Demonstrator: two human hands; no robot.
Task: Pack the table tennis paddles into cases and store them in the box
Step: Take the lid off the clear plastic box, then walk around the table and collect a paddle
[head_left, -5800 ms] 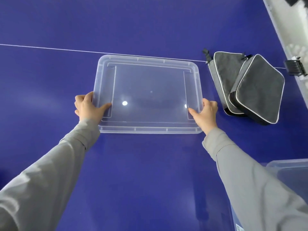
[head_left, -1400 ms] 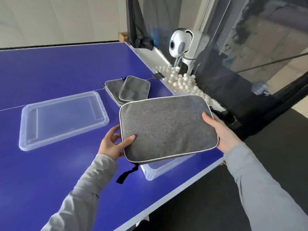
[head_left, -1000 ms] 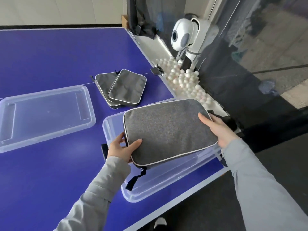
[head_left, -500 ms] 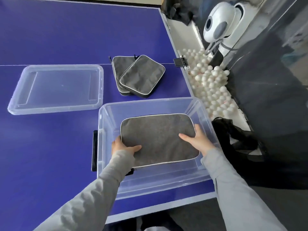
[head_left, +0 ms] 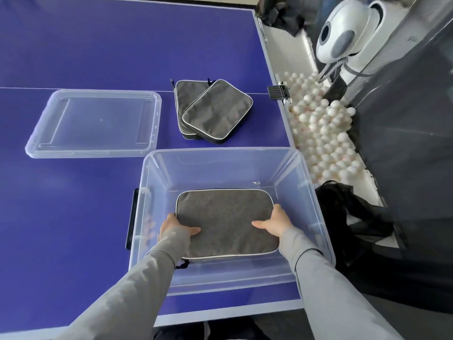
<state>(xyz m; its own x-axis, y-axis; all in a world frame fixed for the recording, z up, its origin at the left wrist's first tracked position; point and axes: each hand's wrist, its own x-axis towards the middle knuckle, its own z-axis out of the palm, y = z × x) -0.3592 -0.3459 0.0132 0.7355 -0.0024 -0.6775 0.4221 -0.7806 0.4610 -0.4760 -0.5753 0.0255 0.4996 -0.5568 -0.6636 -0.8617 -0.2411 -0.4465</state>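
Observation:
A clear plastic box (head_left: pixel 316 217) stands at the near right corner of the blue table. Inside it lies a grey paddle case (head_left: pixel 224 217) with white piping, low near the box floor. My left hand (head_left: pixel 172 227) grips the case's left edge, thumb on top. My right hand (head_left: pixel 277 223) grips its right edge the same way. Two more grey cases (head_left: pixel 215 111) lie overlapped on the table just beyond the box.
The box's clear lid (head_left: pixel 95 123) lies flat on the table to the left. Past the table's right edge sits a heap of white balls (head_left: pixel 323 133), a white ball machine (head_left: pixel 340 38) and dark netting (head_left: pixel 404 143). A black net clamp (head_left: pixel 278 92) grips the table edge.
I set the lid down, then took up a grey case with both hands and lowered it into the box. It now sits deeper and nearer the front wall.

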